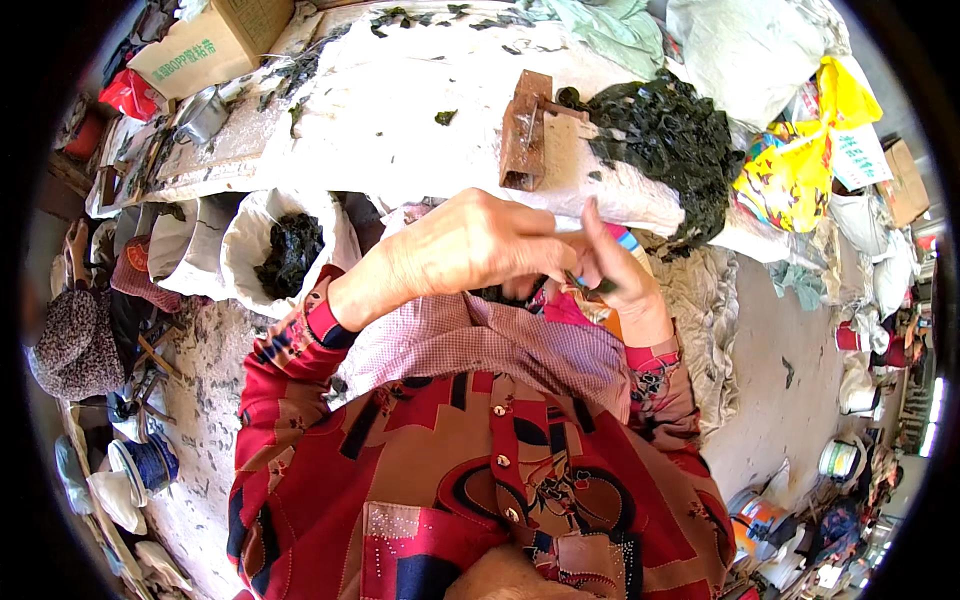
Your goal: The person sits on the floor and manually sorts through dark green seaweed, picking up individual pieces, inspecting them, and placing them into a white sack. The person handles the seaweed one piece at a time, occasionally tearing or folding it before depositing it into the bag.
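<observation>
My left hand (pixel 465 244) reaches across my lap with bent fingers that meet my right hand (pixel 626 274). Between the fingertips is a small dark green piece of seaweed (pixel 600 285), mostly hidden by the fingers. My right thumb points up, away from the piece. Just beyond my hands, at the table edge, stands a rusty metal fixture (pixel 525 142) with a crosspiece. Right of it a heap of wet dark seaweed (pixel 667 142) spills over the edge. A checked cloth (pixel 487 345) covers my lap.
White sheeting (pixel 375 112) with seaweed scraps covers the table. An open white sack (pixel 240 247) holding seaweed stands at the left. Further left sits another person (pixel 79 341). A cardboard box (pixel 210 56), a metal pot (pixel 201 116) and a yellow plastic bag (pixel 795 172) lie around. Buckets (pixel 840 459) stand right.
</observation>
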Available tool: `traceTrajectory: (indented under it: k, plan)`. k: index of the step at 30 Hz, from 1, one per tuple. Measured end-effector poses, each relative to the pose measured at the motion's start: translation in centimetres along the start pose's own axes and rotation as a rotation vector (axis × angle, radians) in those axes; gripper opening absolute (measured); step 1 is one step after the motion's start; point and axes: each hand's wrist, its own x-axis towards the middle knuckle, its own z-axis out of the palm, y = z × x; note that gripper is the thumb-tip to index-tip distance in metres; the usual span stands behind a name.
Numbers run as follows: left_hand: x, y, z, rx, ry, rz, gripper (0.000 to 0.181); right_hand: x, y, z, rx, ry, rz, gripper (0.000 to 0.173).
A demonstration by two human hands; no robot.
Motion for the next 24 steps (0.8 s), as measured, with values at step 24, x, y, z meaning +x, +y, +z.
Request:
traceTrajectory:
  k: [24]
  plan:
    - [-3.4, 8.2, 7.9, -1.243, 0.360, -0.655, 0.022, -7.3, -0.5, 8.3, -1.019, 0.244, -0.594, 0.032]
